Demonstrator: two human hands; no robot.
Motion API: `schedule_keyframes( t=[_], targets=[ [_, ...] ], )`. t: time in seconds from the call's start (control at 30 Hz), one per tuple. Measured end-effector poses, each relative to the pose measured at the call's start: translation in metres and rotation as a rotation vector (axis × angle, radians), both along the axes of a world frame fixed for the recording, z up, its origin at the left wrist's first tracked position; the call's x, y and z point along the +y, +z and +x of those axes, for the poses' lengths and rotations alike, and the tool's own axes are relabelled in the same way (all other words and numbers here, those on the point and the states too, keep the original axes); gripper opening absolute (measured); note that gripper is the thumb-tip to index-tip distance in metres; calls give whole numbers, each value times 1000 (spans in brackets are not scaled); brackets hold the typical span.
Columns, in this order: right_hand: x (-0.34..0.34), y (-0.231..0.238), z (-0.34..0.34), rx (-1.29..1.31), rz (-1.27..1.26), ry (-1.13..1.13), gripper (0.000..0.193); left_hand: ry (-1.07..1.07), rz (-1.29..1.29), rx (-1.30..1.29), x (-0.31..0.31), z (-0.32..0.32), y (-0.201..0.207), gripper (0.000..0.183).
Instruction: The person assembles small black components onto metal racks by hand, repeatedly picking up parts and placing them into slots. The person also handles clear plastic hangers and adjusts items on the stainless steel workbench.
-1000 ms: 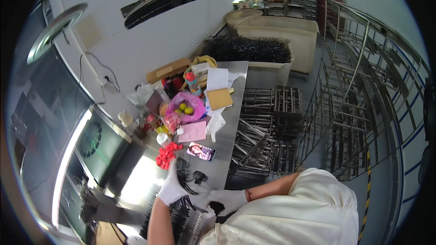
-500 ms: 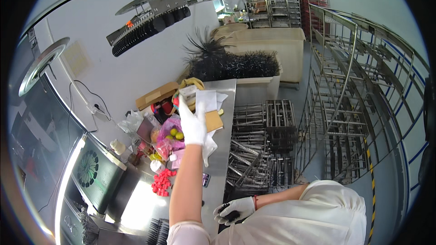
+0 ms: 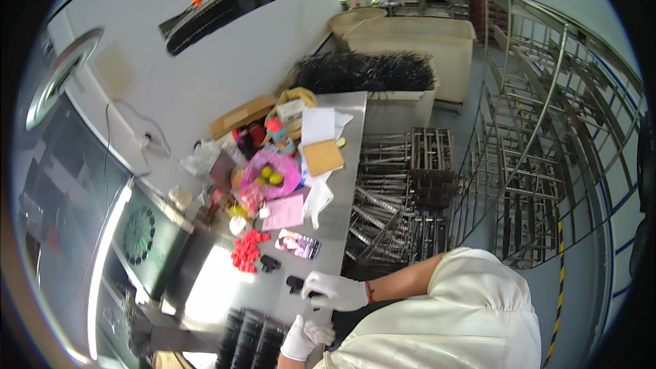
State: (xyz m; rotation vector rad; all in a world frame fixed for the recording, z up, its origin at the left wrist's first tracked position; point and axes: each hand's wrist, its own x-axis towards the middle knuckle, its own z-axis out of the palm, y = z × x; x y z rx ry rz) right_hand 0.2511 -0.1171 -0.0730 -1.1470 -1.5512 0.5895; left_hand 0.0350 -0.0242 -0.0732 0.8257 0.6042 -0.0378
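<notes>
My right hand (image 3: pixel 342 292), in a white glove, is over the metal table (image 3: pixel 331 229) near its front edge. Its fingers close on a small black part (image 3: pixel 296 284) that sticks out to the left. Just below it is my left hand (image 3: pixel 306 339), also gloved, its fingers curled; whatever they hold, if anything, is hidden. Another black piece (image 3: pixel 270 263) lies on the table beside a heap of red parts (image 3: pixel 247 249). Black rows of bristly pieces (image 3: pixel 249 342) stand at the lower left of my hands.
A phone (image 3: pixel 298 244), pink paper (image 3: pixel 283 212), a pink bag of green fruit (image 3: pixel 273 174) and a cardboard box (image 3: pixel 242 116) lie on the table. Metal racks are stacked (image 3: pixel 396 198) to its right. A bin of black strips (image 3: pixel 400 99) stands beyond; a wire frame (image 3: pixel 519 130) is right.
My left hand has come back from above the far papers to near my right hand. The loose black strips above the bin have settled. My right hand has turned over and moved left.
</notes>
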Motion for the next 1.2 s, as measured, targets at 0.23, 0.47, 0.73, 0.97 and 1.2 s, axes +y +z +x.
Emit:
schedule_keyframes(
  t=[0.23, 0.47, 0.73, 0.97, 1.2],
  targets=[
    [17, 42, -127, -409, 260, 640, 38, -245, 1047, -89, -63, -125, -26, 43],
    [40, 23, -222, -52, -355, 921, 51, 433, -27, -195, -101, -194, -6, 46],
    [42, 33, -264, -93, -527, 849, 71, 469, 267, -118, -100, -265, -22, 29],
    [11, 21, -295, 44, -639, 693, 74, 439, 252, -94, -105, -289, -37, 36],
    [-15, -4, -300, 33, -401, 704, 65, 620, 231, -229, -134, -284, -37, 36]
  ],
)
